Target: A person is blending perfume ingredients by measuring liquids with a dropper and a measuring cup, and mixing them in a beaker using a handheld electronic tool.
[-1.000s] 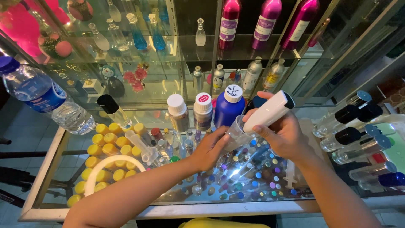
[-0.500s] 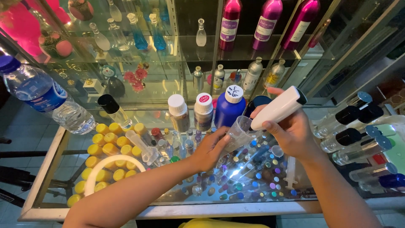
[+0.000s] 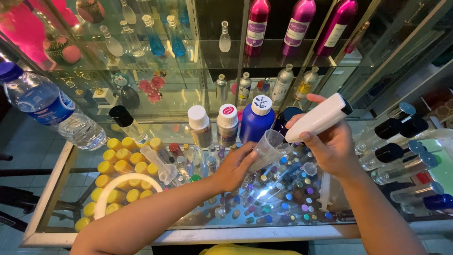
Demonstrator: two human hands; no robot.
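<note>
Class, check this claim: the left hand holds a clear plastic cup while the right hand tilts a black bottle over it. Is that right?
Not quite. In the head view the bottle in the right hand is white, not black. The left hand does hold the clear cup under it.

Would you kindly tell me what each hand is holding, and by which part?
The left hand holds a small clear plastic cup by its lower body; the right hand grips a white bottle around its middle, tilted toward the cup.

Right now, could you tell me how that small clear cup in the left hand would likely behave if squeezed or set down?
The clear plastic cup looks thin-walled, so it probably flexes under the left hand. It seems empty, hence likely very light. Tapered and narrow, it may tip easily on the cluttered glass counter.
</note>
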